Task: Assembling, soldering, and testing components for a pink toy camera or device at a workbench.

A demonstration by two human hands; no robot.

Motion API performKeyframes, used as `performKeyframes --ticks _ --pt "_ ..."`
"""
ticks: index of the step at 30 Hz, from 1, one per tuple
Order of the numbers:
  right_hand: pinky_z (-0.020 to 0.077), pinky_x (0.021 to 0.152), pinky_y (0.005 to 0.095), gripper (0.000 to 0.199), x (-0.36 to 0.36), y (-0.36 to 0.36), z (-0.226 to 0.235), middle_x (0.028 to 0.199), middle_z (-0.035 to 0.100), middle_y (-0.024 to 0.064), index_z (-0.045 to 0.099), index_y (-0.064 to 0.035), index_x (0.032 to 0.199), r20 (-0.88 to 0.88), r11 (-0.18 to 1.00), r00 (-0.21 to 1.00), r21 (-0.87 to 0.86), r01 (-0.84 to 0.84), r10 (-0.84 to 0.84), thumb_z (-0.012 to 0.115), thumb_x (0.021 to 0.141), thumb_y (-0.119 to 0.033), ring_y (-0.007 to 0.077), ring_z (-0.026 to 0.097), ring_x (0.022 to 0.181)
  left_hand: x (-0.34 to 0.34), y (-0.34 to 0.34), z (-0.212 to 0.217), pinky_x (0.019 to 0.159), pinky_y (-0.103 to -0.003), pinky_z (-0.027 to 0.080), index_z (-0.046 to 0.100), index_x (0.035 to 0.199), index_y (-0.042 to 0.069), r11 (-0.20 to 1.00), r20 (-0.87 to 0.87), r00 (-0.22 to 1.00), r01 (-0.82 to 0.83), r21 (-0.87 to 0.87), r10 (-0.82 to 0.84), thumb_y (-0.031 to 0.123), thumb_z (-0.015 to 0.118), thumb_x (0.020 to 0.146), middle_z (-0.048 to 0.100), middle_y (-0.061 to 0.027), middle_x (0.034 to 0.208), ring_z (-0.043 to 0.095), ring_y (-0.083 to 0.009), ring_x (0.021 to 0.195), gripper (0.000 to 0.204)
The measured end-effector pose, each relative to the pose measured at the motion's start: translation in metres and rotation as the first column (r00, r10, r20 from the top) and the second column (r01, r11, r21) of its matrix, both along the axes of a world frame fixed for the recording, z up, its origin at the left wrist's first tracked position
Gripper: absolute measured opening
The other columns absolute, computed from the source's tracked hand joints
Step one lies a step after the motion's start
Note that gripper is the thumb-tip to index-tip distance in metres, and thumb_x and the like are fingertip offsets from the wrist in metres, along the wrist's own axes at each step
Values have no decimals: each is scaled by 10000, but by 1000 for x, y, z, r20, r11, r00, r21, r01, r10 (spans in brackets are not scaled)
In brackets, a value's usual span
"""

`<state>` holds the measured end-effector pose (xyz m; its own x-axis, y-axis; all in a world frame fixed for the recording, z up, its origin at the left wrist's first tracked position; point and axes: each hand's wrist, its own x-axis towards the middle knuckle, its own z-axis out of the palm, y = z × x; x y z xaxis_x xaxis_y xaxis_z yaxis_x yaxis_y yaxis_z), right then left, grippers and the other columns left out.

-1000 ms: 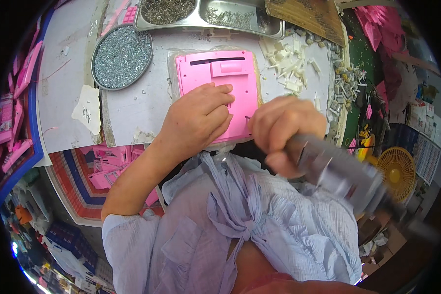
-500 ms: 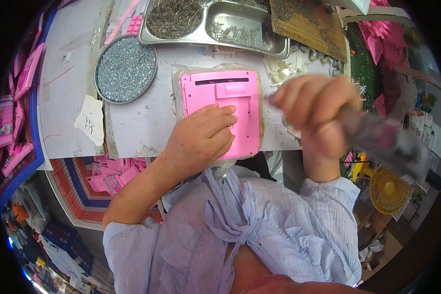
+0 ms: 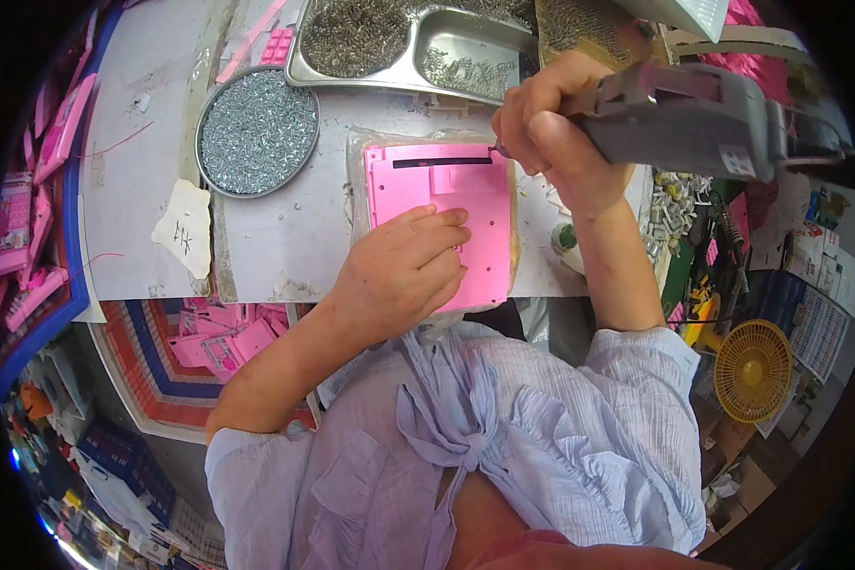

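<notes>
My right hand is closed around the front of a dark grey electric screwdriver. The tool lies nearly level, and its bit end is at the upper right corner of a pink plastic housing. Whether the bit touches the housing is hard to see. My left hand lies across the lower left half of the housing, fingers extended and resting on its surface; the thumb is hidden. The housing has a dark slot along its top and small round holes, and sits on a pad wrapped in clear plastic.
A round dish of small silver screws stands left of the housing. Beyond it is a metal tray holding springs. Torn cardboard lies at left. Pink parts fill a bin below; a yellow fan stands at right.
My right hand has brought the screwdriver up and leftward, with its bit end now at the housing's upper right corner. The left hand stays on the housing. The whole view has shifted slightly.
</notes>
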<state>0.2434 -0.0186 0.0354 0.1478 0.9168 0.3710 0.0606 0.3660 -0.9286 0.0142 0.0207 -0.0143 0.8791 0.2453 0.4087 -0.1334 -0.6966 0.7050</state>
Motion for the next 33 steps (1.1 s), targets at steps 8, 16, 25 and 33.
performKeyframes --ticks 8,16,25,33 --pt "422 473 281 369 -41 -18 61 578 524 -66 528 -153 1003 -219 915 896 218 -340 386 742 922 -443 96 484 449 -15 1 12 1067 -485 468 668 997 40 983 27 984 -171 -71 173 76 754 828 713 -92 1085 691 -248 1066 193" --pt "450 499 293 339 -75 -17 53 592 542 -47 515 -124 997 -313 955 902 126 -270 296 721 942 -388 107 510 464 -35 14 9 1072 -489 421 669 971 69 972 58 971 -236 24 234 87 792 793 723 -53 981 710 -178 931 217" --pt "413 480 280 356 -86 2 54 590 523 -57 514 -155 1013 -320 966 912 94 -241 258 719 936 -435 98 484 465 -44 36 8 1082 -500 420 670 953 67 946 170 946 -300 124 277 108 832 759 715 -44 954 714 -185 917 256" --pt "408 484 287 364 -79 14 57 592 522 -62 514 -172 1002 -271 948 908 111 -299 318 723 927 -461 96 480 471 -45 43 2 1096 -515 406 658 974 72 943 206 936 -313 111 287 120 835 767 717 -39 954 719 -183 918 278"
